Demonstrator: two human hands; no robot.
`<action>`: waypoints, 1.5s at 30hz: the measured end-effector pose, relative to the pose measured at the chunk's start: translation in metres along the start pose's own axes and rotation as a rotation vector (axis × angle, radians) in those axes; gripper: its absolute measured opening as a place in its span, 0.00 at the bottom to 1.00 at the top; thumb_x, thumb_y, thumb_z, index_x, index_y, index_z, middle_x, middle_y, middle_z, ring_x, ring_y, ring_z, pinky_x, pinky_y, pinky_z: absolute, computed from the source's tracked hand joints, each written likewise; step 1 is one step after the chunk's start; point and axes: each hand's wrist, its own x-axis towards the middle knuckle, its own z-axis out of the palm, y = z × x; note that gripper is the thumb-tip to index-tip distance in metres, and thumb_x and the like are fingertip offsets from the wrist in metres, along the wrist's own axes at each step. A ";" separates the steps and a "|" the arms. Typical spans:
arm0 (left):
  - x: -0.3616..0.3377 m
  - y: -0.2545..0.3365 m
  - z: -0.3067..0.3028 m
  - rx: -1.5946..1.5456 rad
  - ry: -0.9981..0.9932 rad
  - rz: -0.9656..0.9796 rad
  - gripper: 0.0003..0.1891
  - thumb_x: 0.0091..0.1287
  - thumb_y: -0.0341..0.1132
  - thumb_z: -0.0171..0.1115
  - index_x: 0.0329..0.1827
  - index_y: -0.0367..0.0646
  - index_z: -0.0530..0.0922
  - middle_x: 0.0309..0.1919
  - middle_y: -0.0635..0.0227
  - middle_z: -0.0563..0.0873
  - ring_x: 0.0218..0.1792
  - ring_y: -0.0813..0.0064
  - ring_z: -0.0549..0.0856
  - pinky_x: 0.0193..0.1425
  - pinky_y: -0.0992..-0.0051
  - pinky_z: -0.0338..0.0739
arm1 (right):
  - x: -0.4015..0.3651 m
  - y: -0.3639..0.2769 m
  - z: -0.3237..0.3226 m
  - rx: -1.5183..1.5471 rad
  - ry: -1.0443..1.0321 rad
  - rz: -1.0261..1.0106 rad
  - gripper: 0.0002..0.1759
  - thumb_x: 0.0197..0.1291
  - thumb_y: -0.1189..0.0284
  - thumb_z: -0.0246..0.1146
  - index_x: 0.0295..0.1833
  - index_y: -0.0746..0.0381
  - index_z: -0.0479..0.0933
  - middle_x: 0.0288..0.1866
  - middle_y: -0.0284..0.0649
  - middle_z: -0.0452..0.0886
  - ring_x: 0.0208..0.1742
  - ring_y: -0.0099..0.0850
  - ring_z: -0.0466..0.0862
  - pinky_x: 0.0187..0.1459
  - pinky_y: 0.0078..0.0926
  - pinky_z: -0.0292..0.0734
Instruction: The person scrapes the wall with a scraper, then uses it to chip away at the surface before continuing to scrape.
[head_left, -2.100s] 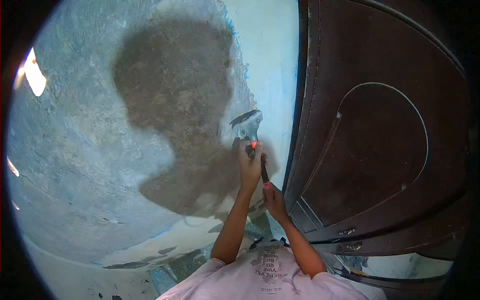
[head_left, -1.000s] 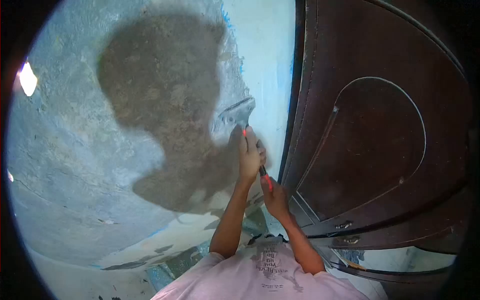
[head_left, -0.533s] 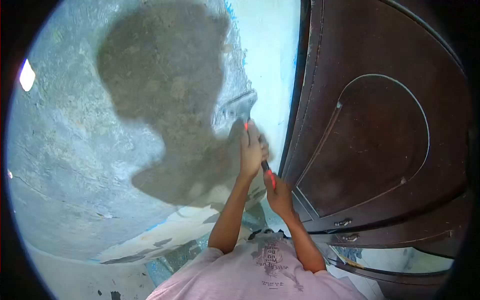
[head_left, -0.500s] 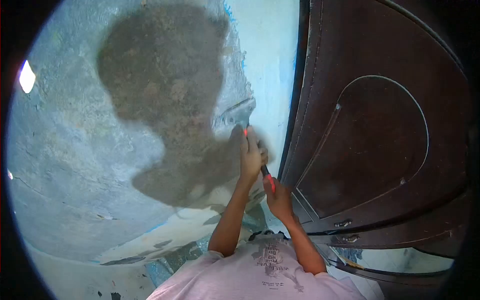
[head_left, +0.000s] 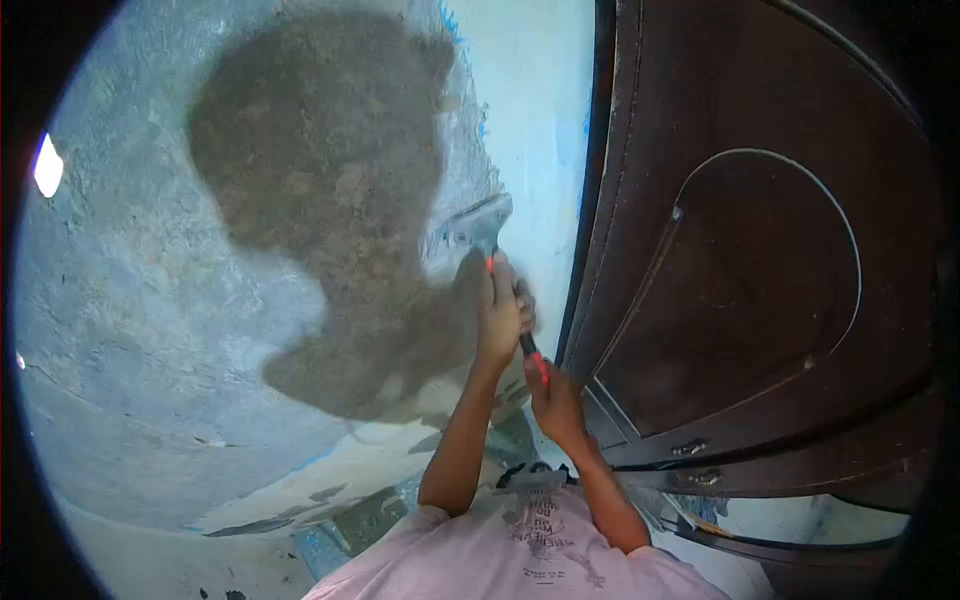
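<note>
A wide-bladed scraper with a black and red handle lies against the wall, its blade at the ragged border between bare grey plaster and pale blue paint. My left hand is closed round the upper handle, just below the blade. Lower down, near the handle's end, my right hand grips it too. Part of the handle shows between the two hands. Some fingers of both hands are hidden.
A dark brown wooden cabinet with metal handles stands close on the right. My head's shadow falls across the plaster. Flaking paint marks the lower wall, and dark bits lie at the bottom left.
The view has shifted slightly. Both hands keep their hold on the scraper, and its blade stays at nearly the same spot on the paint border.
</note>
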 end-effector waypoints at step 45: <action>-0.006 0.000 0.009 -0.037 -0.066 0.049 0.24 0.79 0.62 0.45 0.40 0.50 0.66 0.18 0.80 0.62 0.15 0.87 0.61 0.16 0.81 0.52 | -0.003 -0.011 -0.018 -0.029 0.048 -0.053 0.24 0.76 0.56 0.55 0.35 0.66 0.76 0.21 0.52 0.72 0.24 0.52 0.75 0.28 0.42 0.67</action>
